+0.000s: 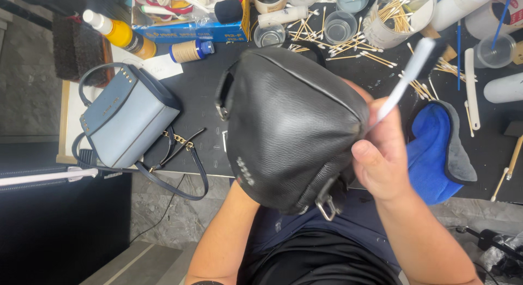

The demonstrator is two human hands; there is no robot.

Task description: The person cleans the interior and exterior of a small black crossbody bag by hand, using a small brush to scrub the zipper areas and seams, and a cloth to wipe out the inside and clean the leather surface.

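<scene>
Black leather bag [289, 127] nearest; right hand [381, 159] pinches white brush [406, 80]; left hand hidden.

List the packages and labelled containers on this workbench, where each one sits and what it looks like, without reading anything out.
Blue box: long flat carton with an orange end, top centre-left.
Yellow bottle: lying on its side, white cap, dark label, upper left.
Small tan bottle: blue cap, lying below the box.
White tube: lying right of the box.
Clear jar: holds cotton swabs, top right.
</scene>
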